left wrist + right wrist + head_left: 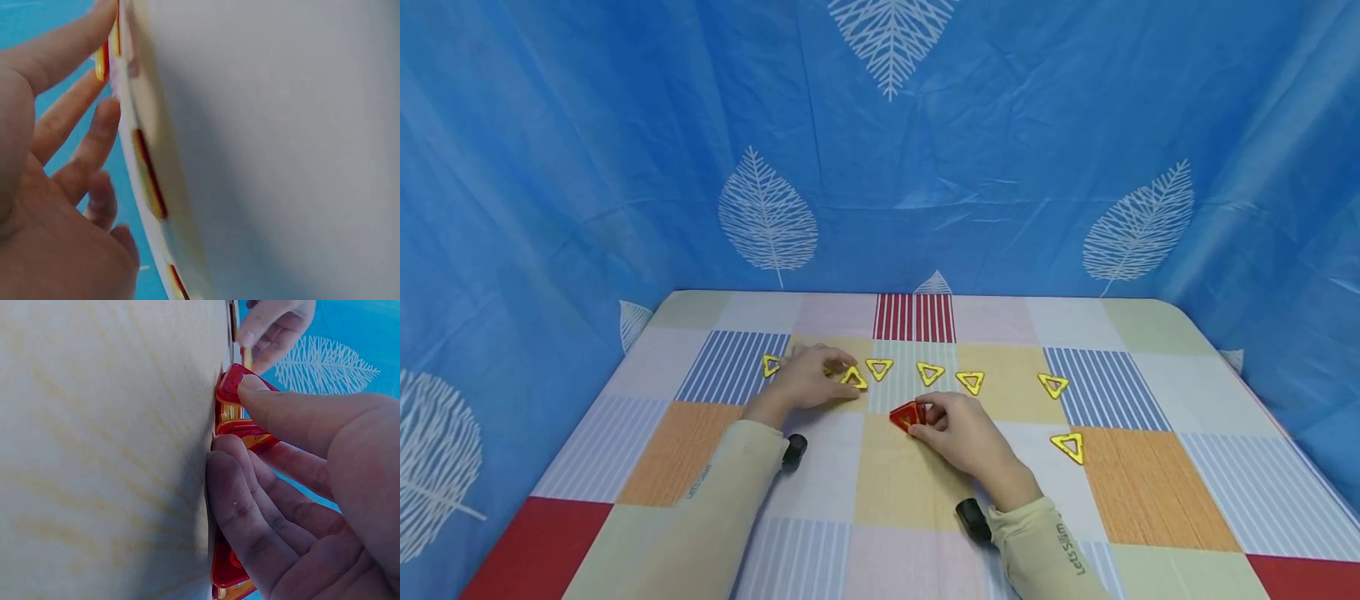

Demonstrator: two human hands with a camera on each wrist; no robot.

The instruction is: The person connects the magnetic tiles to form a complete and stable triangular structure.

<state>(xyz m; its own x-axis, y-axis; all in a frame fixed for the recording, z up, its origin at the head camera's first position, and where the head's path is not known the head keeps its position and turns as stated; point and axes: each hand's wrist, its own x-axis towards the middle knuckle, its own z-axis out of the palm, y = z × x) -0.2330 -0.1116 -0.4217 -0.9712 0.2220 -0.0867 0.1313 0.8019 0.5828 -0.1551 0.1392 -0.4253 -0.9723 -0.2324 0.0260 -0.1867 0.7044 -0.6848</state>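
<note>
Blue leaf-print curtain (pixel 1000 125) behind patchwork-covered counter (pixel 925 500). Two pale sleeves (pixel 722 500), both lettered "LetsSlim". Right hand (pixel 961 425), nearly closed, grips red triangular piece (pixel 904 415) near counter's middle; whether single or stacked, unclear. Left hand (pixel 808 379) pinches one yellow triangle (pixel 859 378), other fingers apart. Six more yellow triangles (pixel 931 367) lie loose; left fingers may hide another.

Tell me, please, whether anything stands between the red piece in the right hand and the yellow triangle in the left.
Nothing visible does: in the head view, only tablecloth shows between the red piece and the yellow triangle in the left hand.
</note>
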